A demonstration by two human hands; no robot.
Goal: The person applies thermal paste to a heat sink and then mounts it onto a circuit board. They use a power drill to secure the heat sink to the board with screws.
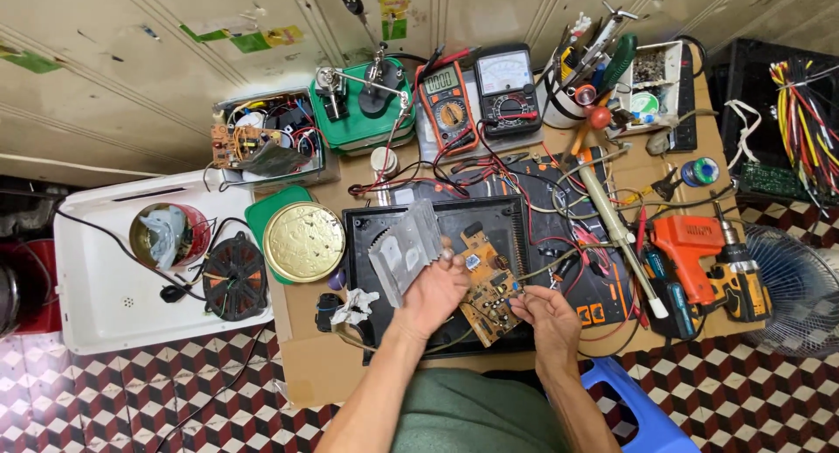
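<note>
My left hand (pixel 434 291) grips a brown circuit board (pixel 487 281) at its left side, next to the finned silver heat sink (pixel 404 248) fixed to it. The board is tilted above a black plastic casing (pixel 437 215) on the workbench. My right hand (pixel 546 311) pinches the board's lower right edge, where thin wires come off it.
Two multimeters (pixel 476 95) stand at the back beside a green soldering stand (pixel 363 103). An orange cordless drill (pixel 708 261) and a soldering iron (pixel 612 221) lie to the right. A round gold lid (pixel 304 241), a coil (pixel 234 276) and a white appliance shell (pixel 105 296) sit to the left. A blue stool (pixel 634 401) stands below.
</note>
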